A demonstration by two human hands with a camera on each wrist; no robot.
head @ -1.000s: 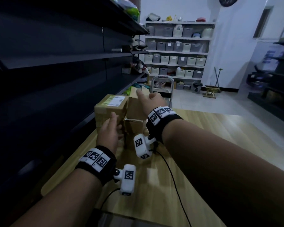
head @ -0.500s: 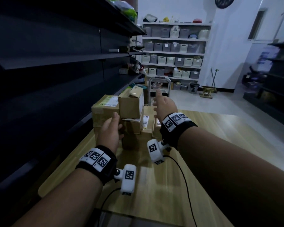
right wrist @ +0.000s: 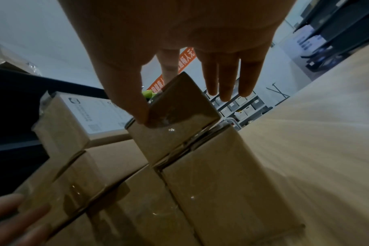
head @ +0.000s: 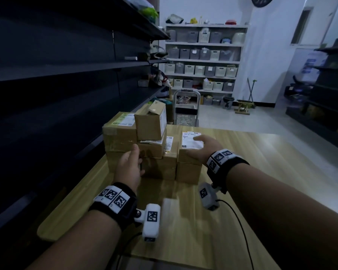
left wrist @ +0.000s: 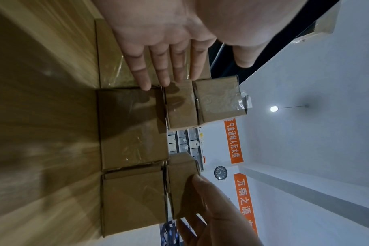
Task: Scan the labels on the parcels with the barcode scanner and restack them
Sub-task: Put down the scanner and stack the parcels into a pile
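Parcels (head: 158, 168) of brown cardboard stand clustered at the far left of a wooden surface (head: 252, 191), beside dark shelving (head: 66, 65). A small box (head: 151, 123) sits highest, on a labelled box (head: 154, 148) that rests on a wider bottom box. To their left, a large box (head: 119, 133) with a white label on top is stacked on another. At the right of the cluster, a box (head: 189, 149) bearing a white label (head: 191, 141) stands on a lower box (head: 188, 172).

Right hand (head: 205, 151): thumb against the near face of the labelled right-hand box, fingers reaching over its top and label; in the right wrist view the thumb (right wrist: 128, 99) presses on the box's near face while the fingers (right wrist: 228, 78) stay nearly straight above it. The hand grasps this box between thumb and fingers.

Left hand (head: 130, 168): released, fingers straight and together, held just before the middle of the stack; in the left wrist view the fingertips (left wrist: 158, 78) lie at the edges of the boxes, and contact cannot be told.

No scanner can be made out in any view. A cart (head: 185, 108) stands beyond the surface, with white shelves of bins (head: 203, 55) along the back wall.
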